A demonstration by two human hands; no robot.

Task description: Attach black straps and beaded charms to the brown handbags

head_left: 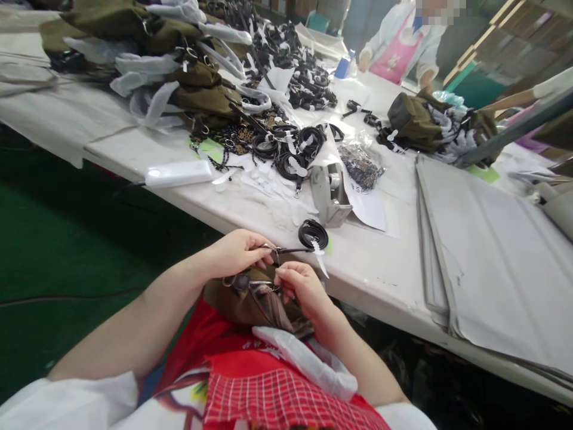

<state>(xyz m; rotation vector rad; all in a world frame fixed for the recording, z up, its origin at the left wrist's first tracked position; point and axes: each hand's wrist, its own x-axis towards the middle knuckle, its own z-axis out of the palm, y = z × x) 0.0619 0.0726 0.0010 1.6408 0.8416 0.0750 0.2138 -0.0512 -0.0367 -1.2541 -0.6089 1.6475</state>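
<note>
A brown-olive bag [239, 301] with a metal zipper [262, 282] rests on my lap against the table's front edge. My left hand [246, 254] is closed in a pinch on the end of a black strap [293, 251]. That strap runs right to its coil [313, 234] on the table, which has a white tag [320, 260]. Just above the zipper, the fingertips of my right hand [307, 288] are pinched together. Something thin runs up from them toward my left fingers, too small to name. A handle wrapped in white film [308, 358] hangs over my red apron.
A grey metal tape dispenser [330, 196] stands beyond the strap. Behind are coiled black straps [290, 149], a white power strip [179, 174] and piled bags [197, 95]. Grey sheets [501, 257] lie right. A person in a pink apron [396, 57] stands across the table.
</note>
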